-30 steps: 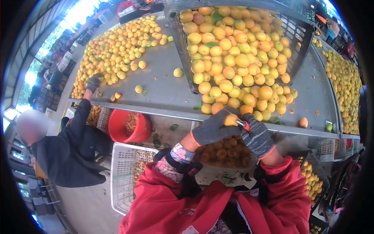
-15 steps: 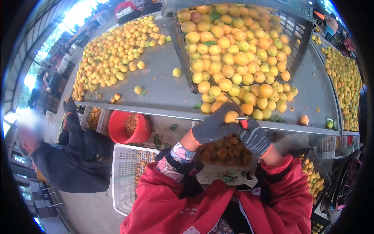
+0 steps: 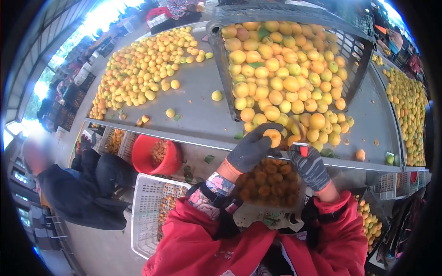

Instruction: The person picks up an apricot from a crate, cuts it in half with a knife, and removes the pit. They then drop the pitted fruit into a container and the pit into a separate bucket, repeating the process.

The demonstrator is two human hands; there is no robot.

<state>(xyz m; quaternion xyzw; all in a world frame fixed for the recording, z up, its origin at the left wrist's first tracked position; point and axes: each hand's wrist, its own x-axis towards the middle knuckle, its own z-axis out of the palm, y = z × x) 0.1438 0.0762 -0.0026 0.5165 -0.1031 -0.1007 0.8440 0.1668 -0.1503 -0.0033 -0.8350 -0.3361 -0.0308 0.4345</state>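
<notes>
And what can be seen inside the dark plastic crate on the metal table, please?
Many yellow-orange fruits lie in the dark crate, with green leaves among them; some spill onto the metal table. The deeper fruits and the crate's bottom are covered, so I cannot see those.

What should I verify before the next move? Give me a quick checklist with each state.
1. Fruit held in the left hand: ok.
2. Red-handled tool held in the right hand: ok.
3. Tool apart from the left hand: ok, a gap shows.
4. Stone out of the held fruit: cannot tell, too small.
5. More fruit nearby: ok, the crate spills toward the hands.
6. Nearby person clear: ok, off to the left.
</notes>
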